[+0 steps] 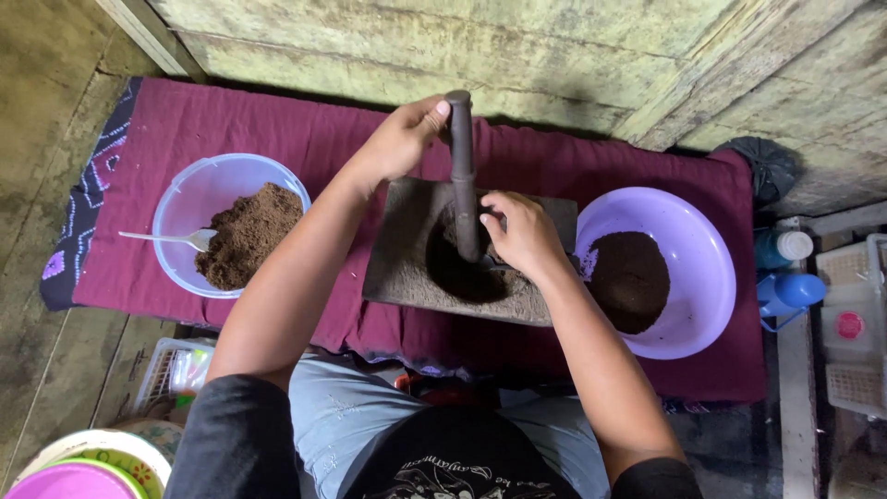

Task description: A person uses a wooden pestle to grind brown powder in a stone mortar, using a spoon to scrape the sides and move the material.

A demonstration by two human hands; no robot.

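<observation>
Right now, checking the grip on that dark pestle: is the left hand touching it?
Touching. The head view shows the left hand wrapped around the top of the pestle, thumb pressed against it.

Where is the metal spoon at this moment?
In the head view, the spoon is on the left side, resting in the clear bowl with its tip at the brown powder, left of the stone mortar.

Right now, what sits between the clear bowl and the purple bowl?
Head view: the stone mortar on the maroon cloth, both hands on its dark pestle.
</observation>
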